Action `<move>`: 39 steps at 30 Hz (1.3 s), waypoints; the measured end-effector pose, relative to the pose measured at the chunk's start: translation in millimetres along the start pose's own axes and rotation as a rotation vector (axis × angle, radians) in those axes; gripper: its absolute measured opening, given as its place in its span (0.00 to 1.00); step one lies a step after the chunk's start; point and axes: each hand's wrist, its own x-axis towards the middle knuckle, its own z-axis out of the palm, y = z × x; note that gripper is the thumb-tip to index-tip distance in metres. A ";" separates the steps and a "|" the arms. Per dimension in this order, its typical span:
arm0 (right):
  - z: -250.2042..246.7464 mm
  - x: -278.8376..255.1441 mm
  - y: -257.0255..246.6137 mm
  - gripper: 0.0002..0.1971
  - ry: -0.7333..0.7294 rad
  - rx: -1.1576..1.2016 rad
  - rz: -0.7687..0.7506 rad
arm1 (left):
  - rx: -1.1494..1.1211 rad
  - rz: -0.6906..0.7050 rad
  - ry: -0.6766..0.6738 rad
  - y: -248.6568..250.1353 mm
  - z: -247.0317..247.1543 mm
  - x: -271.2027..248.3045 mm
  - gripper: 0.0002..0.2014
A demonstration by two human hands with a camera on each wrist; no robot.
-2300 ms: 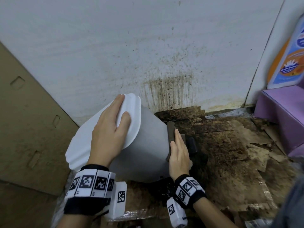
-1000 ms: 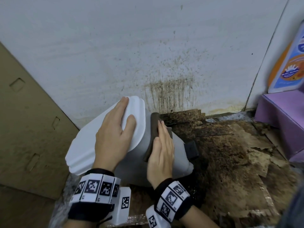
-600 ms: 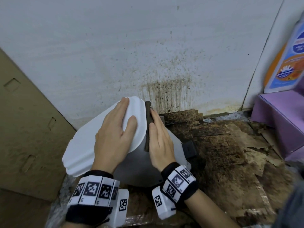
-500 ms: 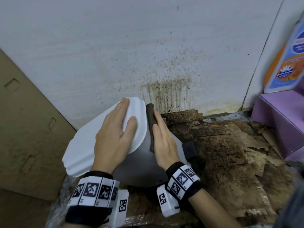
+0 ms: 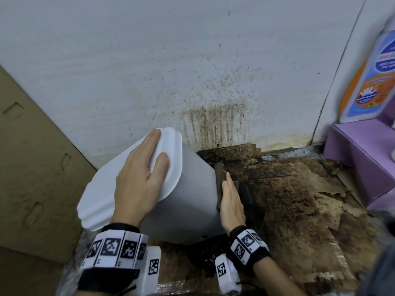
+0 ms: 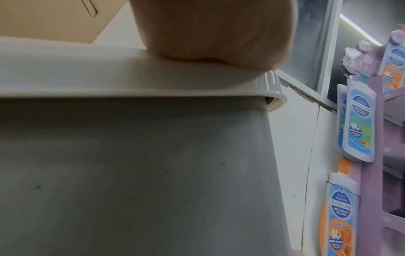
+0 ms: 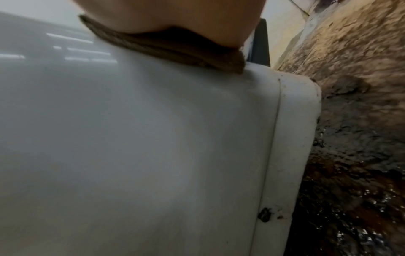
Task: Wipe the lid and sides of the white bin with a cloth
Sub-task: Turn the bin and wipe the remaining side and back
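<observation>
Risk lies in the tilt: the white plastic bin leans on the grimy floor, steadied by the left hand, fingers flat on its lid. The right hand, fingers straight, presses the brown cloth against its side; hard strokes may skid it.

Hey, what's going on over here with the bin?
A person is wiping a white bin that is tipped over at an angle against a stained wall. The left hand lies flat on the lid, steadying it. The right hand presses a brown cloth flat against the bin's side, close to its bottom end. Some dark specks show on the bin near that bottom edge. The floor beside it is brown and dirty.
</observation>
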 end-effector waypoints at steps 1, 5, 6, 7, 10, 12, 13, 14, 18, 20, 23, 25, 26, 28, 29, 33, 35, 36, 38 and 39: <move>1.4 -0.8 -1.0 0.26 0.004 -0.002 -0.007 | 0.002 -0.003 0.004 -0.4 -0.4 -0.2 0.28; 9.7 -4.5 -14.1 0.26 0.022 0.014 -0.021 | -0.001 -0.012 0.009 -1.2 -1.9 -1.5 0.28; 13.4 -6.6 -20.3 0.26 0.024 0.031 -0.028 | -0.002 -0.011 0.010 -1.4 -1.9 -1.7 0.28; 17.8 -9.4 -27.9 0.26 0.027 0.055 -0.040 | -0.001 -0.009 0.009 -1.5 -1.7 -1.7 0.29; 31.9 -21.9 -54.5 0.28 0.017 0.101 -0.130 | 0.007 0.000 0.004 -1.5 0.1 -1.9 0.29; 39.5 -29.9 -70.9 0.32 -0.010 0.114 -0.211 | 0.013 0.007 0.001 -1.8 0.8 -2.0 0.30; 42.1 -33.3 -77.0 0.33 -0.027 0.112 -0.250 | 0.013 0.008 0.000 -2.2 0.6 -2.1 0.30; 44.3 -35.9 -80.7 0.33 -0.044 0.100 -0.288 | 0.010 0.010 0.000 -3.1 0.3 -2.2 0.29; 47.0 -37.3 -77.2 0.33 -0.029 -0.035 -0.459 | -0.015 0.005 0.018 -7.1 -3.0 -2.0 0.28; 46.0 -32.7 -63.8 0.32 0.031 -0.099 -0.550 | -0.019 0.001 0.022 -7.0 -4.2 -2.2 0.28; 40.3 -25.8 -41.7 0.33 0.069 -0.096 -0.502 | -0.024 0.004 0.016 -5.7 -4.2 -2.1 0.28; 35.9 -21.7 -28.7 0.35 0.074 -0.089 -0.423 | -0.023 0.001 0.012 -5.1 -3.5 -1.3 0.28; 33.7 -19.8 -23.1 0.35 0.077 -0.085 -0.398 | -0.022 -0.001 0.010 -5.1 -3.1 -0.9 0.28; 28.9 -15.0 -11.5 0.34 0.086 -0.050 -0.326 | -0.021 -0.005 0.005 -5.0 -3.3 -0.1 0.28; 25.8 -13.2 -6.4 0.34 0.092 -0.029 -0.275 | -0.021 -0.007 0.004 -5.0 -3.6 0.0 0.28; 12.4 -12.1 10.2 0.32 0.111 0.001 -0.111 | -0.024 -0.009 0.000 -2.3 -3.0 -1.0 0.28; 9.4 -12.5 11.4 0.27 0.128 0.013 -0.075 | -0.012 0.001 -0.008 -0.6 -2.2 -1.9 0.28; 8.4 -12.4 9.8 0.26 0.137 0.020 -0.063 | -0.007 0.004 -0.008 -0.3 -1.9 -2.0 0.29; 6.3 -11.2 6.3 0.24 0.140 0.039 -0.028 | -0.007 -0.001 -0.005 -0.4 -1.6 -1.7 0.29; 5.6 -10.6 4.9 0.23 0.137 0.053 -0.016 | -0.009 -0.004 -0.004 -0.7 -1.6 -1.5 0.29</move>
